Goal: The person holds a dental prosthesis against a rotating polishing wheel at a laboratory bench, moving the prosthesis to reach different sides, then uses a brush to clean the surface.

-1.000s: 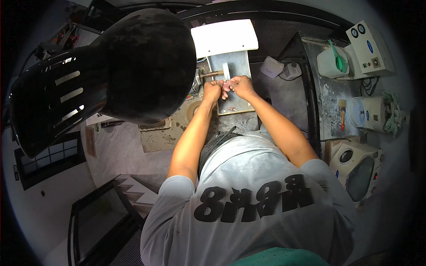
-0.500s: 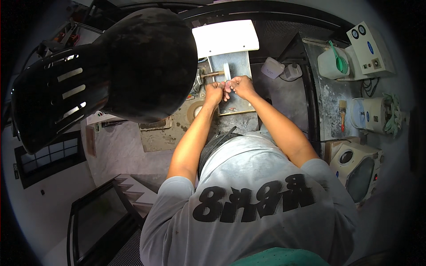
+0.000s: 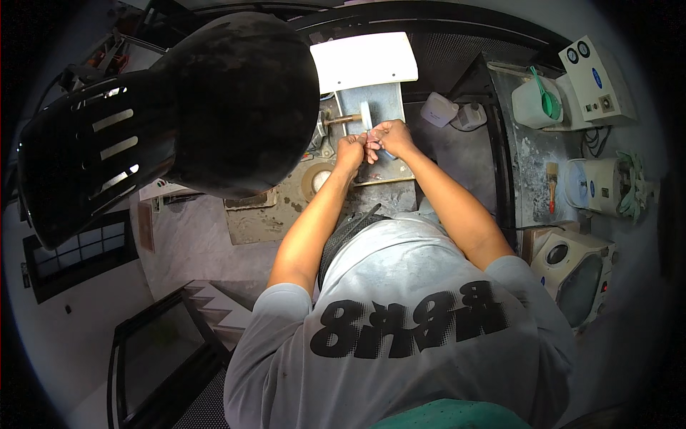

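Note:
Both of my hands meet at a pale round polishing wheel (image 3: pixel 366 114) on a brown spindle (image 3: pixel 343 120). Between their fingertips is a small pinkish piece (image 3: pixel 371 135), mostly covered by the fingers; its kind is too small to make out. My left hand (image 3: pixel 351 151) pinches it from the left, just below the wheel. From the right, my right hand (image 3: pixel 395 138) grips it with curled fingers. Whether the piece touches the wheel, I cannot tell. Beneath the hands lies a shallow grey metal tray (image 3: pixel 389 98), with a brightly lit white panel (image 3: pixel 364 58) over its far end.
A large black lamp shade (image 3: pixel 243 107) hangs at upper left. Left of the tray, a round dish (image 3: pixel 306 180) sits on the stained bench (image 3: pixel 266 225). To the right are white jugs (image 3: pixel 438 109), a brush (image 3: pixel 552 187), a tub with a green scoop (image 3: pixel 549 104) and several machines (image 3: pixel 597 89).
Both hands have shifted slightly to the right at the wheel, and the fingers have changed position around the small piece. The forearms have barely moved.

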Tool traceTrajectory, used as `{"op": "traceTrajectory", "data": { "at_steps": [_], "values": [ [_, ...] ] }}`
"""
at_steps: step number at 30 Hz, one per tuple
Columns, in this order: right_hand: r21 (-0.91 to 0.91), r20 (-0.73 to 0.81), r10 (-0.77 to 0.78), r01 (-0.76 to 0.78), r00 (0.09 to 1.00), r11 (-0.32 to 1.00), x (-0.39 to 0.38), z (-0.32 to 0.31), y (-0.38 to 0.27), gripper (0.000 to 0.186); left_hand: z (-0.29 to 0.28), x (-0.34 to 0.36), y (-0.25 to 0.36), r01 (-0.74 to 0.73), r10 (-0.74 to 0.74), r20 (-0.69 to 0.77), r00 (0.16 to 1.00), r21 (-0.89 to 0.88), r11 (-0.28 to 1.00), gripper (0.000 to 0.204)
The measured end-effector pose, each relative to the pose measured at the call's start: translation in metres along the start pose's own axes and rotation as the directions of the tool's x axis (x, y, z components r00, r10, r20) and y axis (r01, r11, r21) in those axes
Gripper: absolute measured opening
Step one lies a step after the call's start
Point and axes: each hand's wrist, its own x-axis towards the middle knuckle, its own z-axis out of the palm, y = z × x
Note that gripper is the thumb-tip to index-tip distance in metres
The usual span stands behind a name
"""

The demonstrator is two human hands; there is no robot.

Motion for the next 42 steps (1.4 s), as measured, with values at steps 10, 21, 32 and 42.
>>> {"op": "traceTrajectory", "data": {
  "at_steps": [10,21,32,42],
  "values": [
    [0.039,-0.006,0.047,-0.047,0.999,0.998,0.000,0.000,0.002,0.014,-0.001,0.003,0.000,0.001,-0.001,0.009,1.000,-0.014,1.000,0.028],
    [0.035,-0.007,0.005,-0.005,1.000,0.999,0.004,0.008,0.013,0.014,-0.007,0.002,-0.004,-0.023,0.023,0.006,1.000,-0.021,1.000,0.028],
    [0.009,-0.016,0.030,-0.030,0.999,1.000,-0.003,0.009,0.004,0.016,-0.005,0.002,-0.013,-0.196,0.207,-0.084,0.975,0.120,0.973,0.009],
    [0.005,-0.040,0.029,-0.029,0.999,1.000,-0.004,0.007,0.001,0.016,-0.004,0.005,-0.010,-0.332,0.366,-0.069,0.928,0.294,0.896,0.004]
  ]
}}
